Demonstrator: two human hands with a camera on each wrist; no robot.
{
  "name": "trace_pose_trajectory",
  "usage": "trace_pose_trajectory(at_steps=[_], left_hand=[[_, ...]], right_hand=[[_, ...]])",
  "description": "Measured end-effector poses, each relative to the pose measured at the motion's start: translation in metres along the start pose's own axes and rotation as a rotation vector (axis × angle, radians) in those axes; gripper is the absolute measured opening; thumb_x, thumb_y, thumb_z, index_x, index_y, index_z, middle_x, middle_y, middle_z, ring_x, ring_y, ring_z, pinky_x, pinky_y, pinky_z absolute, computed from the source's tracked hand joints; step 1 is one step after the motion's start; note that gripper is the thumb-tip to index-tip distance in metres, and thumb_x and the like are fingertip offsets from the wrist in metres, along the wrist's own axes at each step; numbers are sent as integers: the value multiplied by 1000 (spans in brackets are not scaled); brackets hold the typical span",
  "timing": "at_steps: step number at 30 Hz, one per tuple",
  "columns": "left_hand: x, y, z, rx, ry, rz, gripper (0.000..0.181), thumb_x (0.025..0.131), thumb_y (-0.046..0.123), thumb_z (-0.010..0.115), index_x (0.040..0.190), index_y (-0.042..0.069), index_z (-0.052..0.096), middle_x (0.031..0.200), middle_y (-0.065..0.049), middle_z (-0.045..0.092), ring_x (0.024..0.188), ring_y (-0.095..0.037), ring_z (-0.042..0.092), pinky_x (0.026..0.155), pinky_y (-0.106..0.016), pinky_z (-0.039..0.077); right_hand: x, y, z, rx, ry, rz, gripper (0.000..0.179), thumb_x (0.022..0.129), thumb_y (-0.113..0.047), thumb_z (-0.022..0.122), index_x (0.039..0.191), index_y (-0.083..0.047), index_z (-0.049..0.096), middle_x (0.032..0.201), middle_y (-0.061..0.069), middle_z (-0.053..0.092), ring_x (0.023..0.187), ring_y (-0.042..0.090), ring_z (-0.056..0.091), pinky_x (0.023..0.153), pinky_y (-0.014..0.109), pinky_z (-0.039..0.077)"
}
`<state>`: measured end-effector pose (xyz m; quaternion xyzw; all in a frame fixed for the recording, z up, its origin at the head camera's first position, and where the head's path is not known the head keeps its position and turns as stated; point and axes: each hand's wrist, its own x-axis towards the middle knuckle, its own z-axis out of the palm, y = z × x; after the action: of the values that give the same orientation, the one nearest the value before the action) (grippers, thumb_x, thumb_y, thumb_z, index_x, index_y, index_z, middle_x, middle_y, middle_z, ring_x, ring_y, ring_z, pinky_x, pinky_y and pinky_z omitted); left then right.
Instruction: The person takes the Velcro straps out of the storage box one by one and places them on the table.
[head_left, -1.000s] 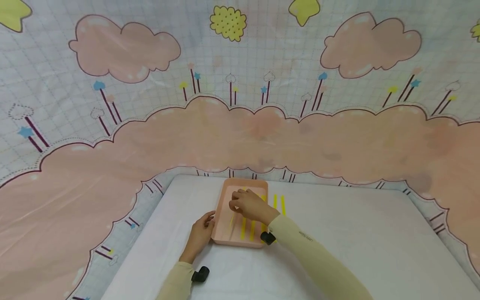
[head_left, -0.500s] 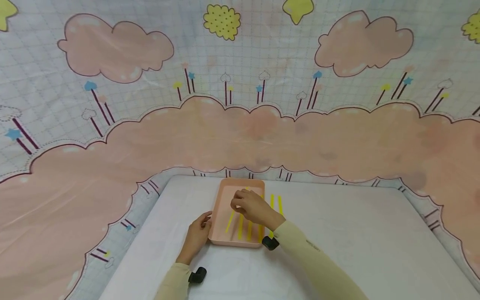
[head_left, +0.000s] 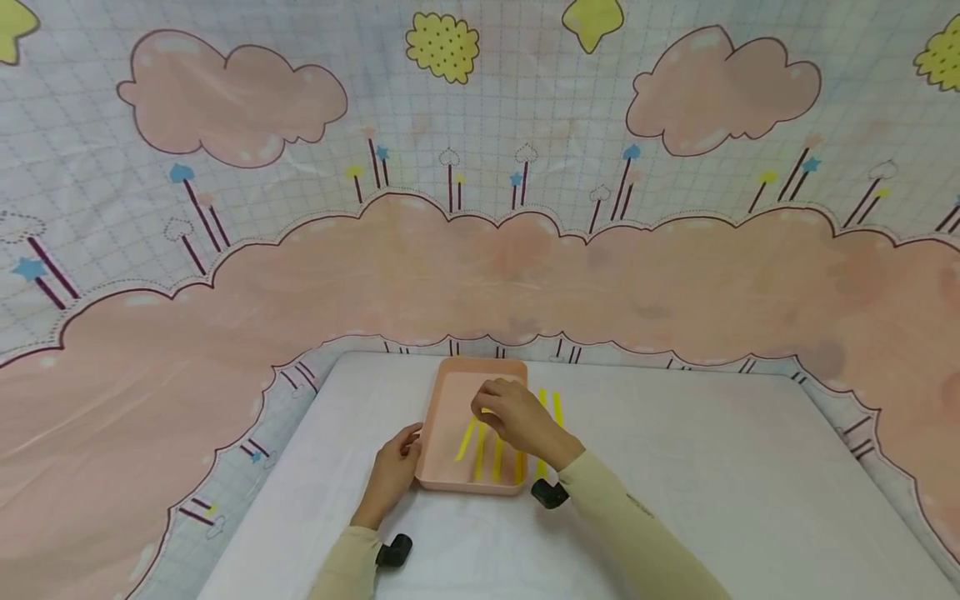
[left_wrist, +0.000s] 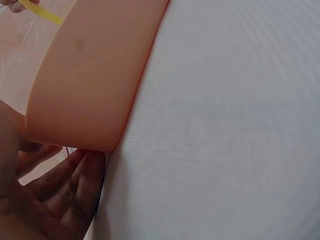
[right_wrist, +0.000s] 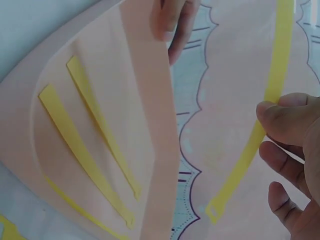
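Beside the tray [head_left: 450, 400], apparently two strips [head_left: 557, 407]

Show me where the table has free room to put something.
The widest bare patch lies between the yellow strips right of the tray and the right edge of the table. Smaller: left of the tray, beyond the left hand. Crowded: the tray's right half, where more strips lie and the right hand hovers.

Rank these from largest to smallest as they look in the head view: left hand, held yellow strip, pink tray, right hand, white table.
1. White table
2. Pink tray
3. Left hand and right hand: too alike to rank apart
4. Held yellow strip
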<state>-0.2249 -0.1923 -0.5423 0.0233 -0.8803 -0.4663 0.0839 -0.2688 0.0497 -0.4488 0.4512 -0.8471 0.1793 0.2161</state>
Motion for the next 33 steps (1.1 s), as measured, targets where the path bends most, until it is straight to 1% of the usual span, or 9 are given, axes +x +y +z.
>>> trace_pose_trajectory(at_steps=[4,8,11,14,16,22,28,31,33], left_hand=[[0,0,-1,-2,-10,9,36,98,8,54,134,7,59,121,-21,68,106,-30,66,87,-45,54],[1,-1,-1,1,-12,10,36,98,8,54,134,7,59,121,-21,67,106,-30,66,87,-45,54],[2,-1,-2,3,-10,14,36,98,8,54,134,7,59,122,-21,67,106,-30,66,87,-45,54],[2,0,-2,1,-14,12,36,99,8,53,134,7,59,121,-21,67,106,-30,66,88,-45,54],[2,0,-2,0,-13,9,36,98,8,54,134,8,59,121,-20,68,106,-30,66,88,-45,54],[1,0,-3,-3,-6,16,36,98,7,54,134,7,60,121,-21,67,105,-30,66,87,-45,54],[0,0,-2,-12,-16,18,36,98,8,53,134,7,59,122,-21,67,107,-32,66,88,-46,54],[0,0,-2,-22,-18,19,37,98,8,54,134,7,59,121,-21,67,107,-31,66,88,-45,54],[0,0,-1,-29,-16,17,36,98,8,54,134,7,59,121,-20,68,106,-30,66,87,-44,54]], right_hand=[[-5,1,-1,88,12,54,16,85,-7,75,89,-17,63,92,-5,63,90,12,60,82,27,51],[-10,2,-3,230,22,125,16,86,-7,73,91,-16,61,97,-4,63,94,13,61,84,28,53],[-13,3,-3,319,56,164,16,87,-7,72,92,-16,60,97,-4,64,92,14,60,79,28,53],[-16,4,-4,399,97,209,16,87,-5,71,93,-15,60,95,-3,64,86,13,58,73,26,52],[-18,4,-4,434,117,240,16,88,-5,71,94,-15,60,93,-3,65,85,11,58,71,24,51],[-23,4,-5,524,171,345,13,89,-6,69,94,-14,60,93,-1,66,85,11,59,72,24,52],[-27,6,-7,602,228,488,7,92,-11,68,94,-12,62,94,3,67,86,14,63,73,25,53],[-30,7,-9,649,241,558,7,92,-14,68,96,-12,62,92,4,66,86,13,63,73,24,50],[-31,8,-10,668,238,589,9,93,-16,68,96,-12,61,92,4,66,85,12,62,73,23,49]])
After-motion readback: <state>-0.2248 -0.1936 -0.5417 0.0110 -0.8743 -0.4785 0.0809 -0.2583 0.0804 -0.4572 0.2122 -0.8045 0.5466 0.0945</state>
